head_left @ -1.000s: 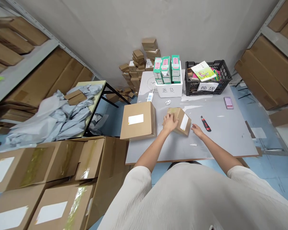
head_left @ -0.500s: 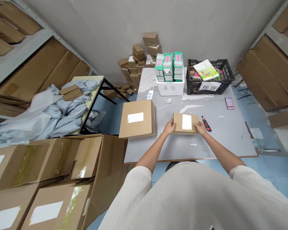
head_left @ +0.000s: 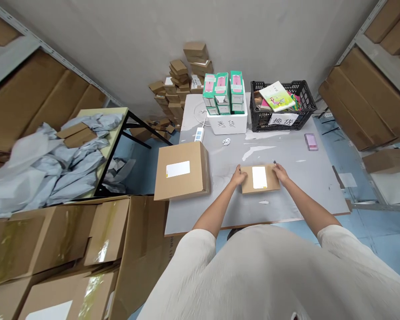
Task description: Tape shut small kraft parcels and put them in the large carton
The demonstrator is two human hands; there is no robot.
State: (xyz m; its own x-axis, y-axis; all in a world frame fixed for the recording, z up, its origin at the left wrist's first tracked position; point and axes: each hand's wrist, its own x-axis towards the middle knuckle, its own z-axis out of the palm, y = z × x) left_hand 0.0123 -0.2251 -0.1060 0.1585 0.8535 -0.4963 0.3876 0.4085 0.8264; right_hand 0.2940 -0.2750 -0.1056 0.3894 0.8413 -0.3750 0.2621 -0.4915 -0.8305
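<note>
A small cardboard box with a white label lies on the grey table in front of me. My left hand is closed on its left end, and my right hand grips the right end. Beside the right fingertips a small dark tip shows; the red and black utility knife seen earlier is otherwise hidden by that hand. Left of my left hand sits a larger labelled cardboard box.
At the table's back are a white bin of green boxes, a black crate of books and a power strip. A blurred pink phone-like item lies right. Big cartons crowd the left front.
The small box has shifted slightly toward me, its top more level, and both hands have moved with it. My right hand now covers most of the knife. The view has swung slightly right.
</note>
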